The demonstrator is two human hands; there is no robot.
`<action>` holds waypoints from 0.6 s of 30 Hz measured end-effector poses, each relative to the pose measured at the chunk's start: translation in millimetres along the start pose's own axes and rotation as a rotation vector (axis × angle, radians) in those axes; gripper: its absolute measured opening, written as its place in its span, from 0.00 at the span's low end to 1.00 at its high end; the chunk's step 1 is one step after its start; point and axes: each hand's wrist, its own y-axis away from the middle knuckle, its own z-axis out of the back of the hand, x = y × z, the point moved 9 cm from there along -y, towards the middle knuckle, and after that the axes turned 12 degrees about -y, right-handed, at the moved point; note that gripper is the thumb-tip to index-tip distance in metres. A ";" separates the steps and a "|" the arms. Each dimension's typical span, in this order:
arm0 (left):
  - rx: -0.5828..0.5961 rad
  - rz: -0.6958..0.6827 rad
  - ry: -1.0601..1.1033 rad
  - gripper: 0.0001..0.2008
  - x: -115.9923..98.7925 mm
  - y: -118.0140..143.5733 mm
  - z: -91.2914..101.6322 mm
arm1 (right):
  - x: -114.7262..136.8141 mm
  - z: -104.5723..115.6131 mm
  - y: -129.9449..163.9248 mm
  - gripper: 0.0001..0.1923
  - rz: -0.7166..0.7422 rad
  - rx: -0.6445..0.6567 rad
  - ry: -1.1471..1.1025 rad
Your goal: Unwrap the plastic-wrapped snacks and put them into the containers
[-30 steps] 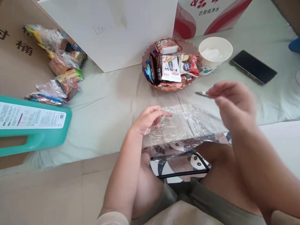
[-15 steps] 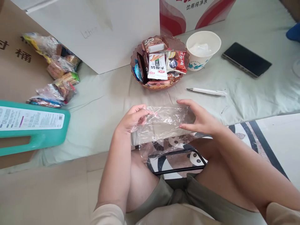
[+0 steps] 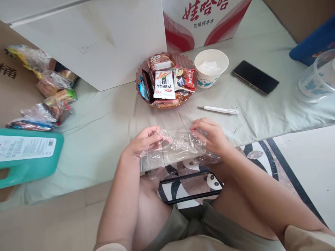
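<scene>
Right hand (image 3: 208, 136) now apparently pinches film (image 3: 180, 144).

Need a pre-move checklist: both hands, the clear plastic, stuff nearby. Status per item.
1. Left hand on the clear plastic: ok, fingers hold its left part.
2. Right hand grip: cannot tell; fingers are at the plastic's right part, but how firmly is unclear.
3. Plastic smooth: not ok, it is wrinkled, with part hanging past the near edge of the green cloth.
4. White pen-like tool clear of both hands: ok, lying on the cloth.
5. Paper cup upright: ok, beside the snack bowl.
</scene>
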 end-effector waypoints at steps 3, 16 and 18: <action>0.031 -0.048 -0.045 0.21 -2.3 2.3 2.5 | -9.6 13.8 -0.8 0.10 -0.115 -0.140 -0.068; -0.673 -0.181 0.141 0.18 0.0 8.8 70.4 | -28.8 39.5 8.2 0.16 -0.330 -0.343 -0.048; -0.747 -0.303 0.227 0.23 -7.3 15.0 76.4 | -29.6 39.2 7.7 0.18 -0.337 -0.346 -0.040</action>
